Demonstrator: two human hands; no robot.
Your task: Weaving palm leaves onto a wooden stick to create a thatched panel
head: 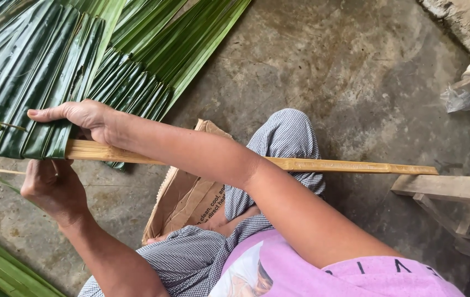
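We see dark, glossy green palm leaves striped by their folds, a pale yellow-tan bamboo slat, brown cardboard, navy-and-white checked trousers, a pink shirt with dark lettering, and a mottled grey concrete floor.

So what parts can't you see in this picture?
Head view only:
- Left hand: fingertips curl out of sight under the folded leaves.
- Bamboo slat: left end wrapped by leaves, middle crossed by the right arm.
- Right hand: fingers behind the slat, hidden.
- Leaves: cut off at the top edge.
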